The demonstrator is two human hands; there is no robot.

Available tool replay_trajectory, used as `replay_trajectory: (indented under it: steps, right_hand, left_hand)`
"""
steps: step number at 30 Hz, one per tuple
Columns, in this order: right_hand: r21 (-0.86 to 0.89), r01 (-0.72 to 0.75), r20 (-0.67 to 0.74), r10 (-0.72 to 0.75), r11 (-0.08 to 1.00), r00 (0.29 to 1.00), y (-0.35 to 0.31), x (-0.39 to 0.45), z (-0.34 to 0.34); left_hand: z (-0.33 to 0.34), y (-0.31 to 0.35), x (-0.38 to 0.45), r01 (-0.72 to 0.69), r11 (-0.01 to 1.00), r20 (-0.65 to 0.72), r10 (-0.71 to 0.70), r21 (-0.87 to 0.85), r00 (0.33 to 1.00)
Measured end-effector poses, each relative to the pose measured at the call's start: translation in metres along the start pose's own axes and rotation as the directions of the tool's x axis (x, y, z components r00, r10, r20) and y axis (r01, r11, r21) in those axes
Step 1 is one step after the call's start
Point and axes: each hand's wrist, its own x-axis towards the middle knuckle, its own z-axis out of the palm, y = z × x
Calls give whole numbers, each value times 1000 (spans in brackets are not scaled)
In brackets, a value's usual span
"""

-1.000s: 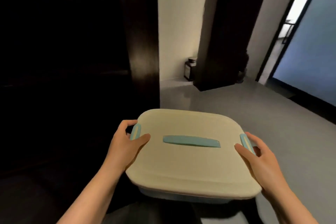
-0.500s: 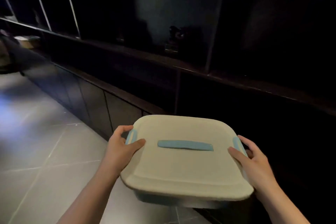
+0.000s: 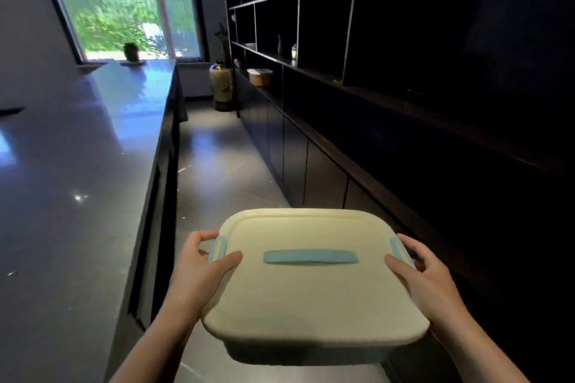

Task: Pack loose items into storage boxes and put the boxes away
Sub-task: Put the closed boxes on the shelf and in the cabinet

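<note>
Two hands, left hand (image 3: 199, 270) and right hand (image 3: 426, 277), gripping lidded storage box (image 3: 311, 292)

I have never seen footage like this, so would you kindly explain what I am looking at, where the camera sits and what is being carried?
There is no machine here: a person wears a wide-angle camera on the head, looking forward and down, so you see their own two arms. The left hand and the right hand grip the two sides of a cream storage box, thumbs on its lid, fingers curled round the edges by the blue side clips. A blue handle lies flat across the lid, which is on. The box is held in the air, over a grey floor. On the left runs a long dark counter; on the right, dark shelves above cabinets, where another box already sits. A window is at the far end.
</note>
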Motion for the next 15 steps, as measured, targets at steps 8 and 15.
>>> replay_trajectory:
  steps: [8, 15]
  right_hand:
    - [-126, 124, 219, -94, 984, 971, -25, 136, 105]
    - [-145, 203, 325, -147, 968, 934, -53, 261, 176]
  left_hand:
    - [-11, -12, 104, 50, 999, -185, -52, -16, 981]
    - [6, -4, 215, 144, 986, -315, -164, -87, 935]
